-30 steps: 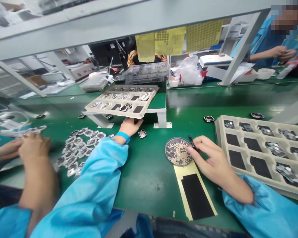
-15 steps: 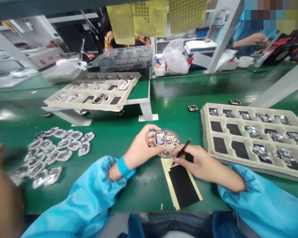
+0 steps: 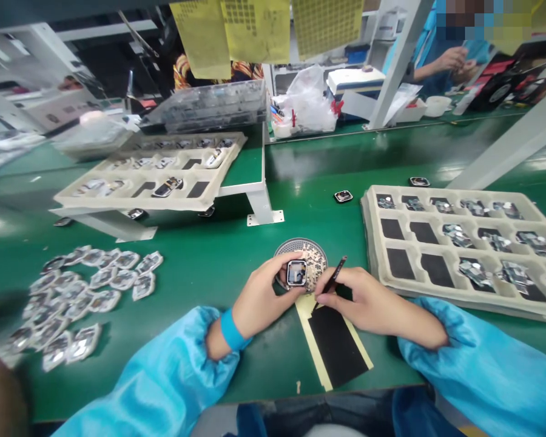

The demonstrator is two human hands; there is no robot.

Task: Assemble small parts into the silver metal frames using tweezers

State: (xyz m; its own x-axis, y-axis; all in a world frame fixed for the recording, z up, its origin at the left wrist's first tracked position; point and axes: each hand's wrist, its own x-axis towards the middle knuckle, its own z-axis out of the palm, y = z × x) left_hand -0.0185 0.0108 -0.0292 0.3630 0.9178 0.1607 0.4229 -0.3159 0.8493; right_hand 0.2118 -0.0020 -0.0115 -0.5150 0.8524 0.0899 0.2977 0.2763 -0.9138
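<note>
My left hand (image 3: 261,296) pinches a small square watch case (image 3: 296,272) and holds it over the front edge of a round mesh dish (image 3: 301,255) full of tiny parts. My right hand (image 3: 361,300) grips black tweezers (image 3: 333,278), whose tips point down at the top of a yellow sheet with a black patch (image 3: 334,343). Both hands are close together at the middle of the green bench (image 3: 236,255). Both sleeves are blue.
A beige compartment tray (image 3: 459,240) with watch parts lies at the right. Another tray (image 3: 150,176) sits on a white raised stand at the back left. Many loose bagged parts (image 3: 82,291) lie at the left. Two single cases (image 3: 343,196) lie behind. Another person works at the far right.
My left hand picked a watch case from under the stand and brought it over the mesh dish. My right hand shifted slightly, its tweezers now tilted down at the yellow sheet. The view swung right.
</note>
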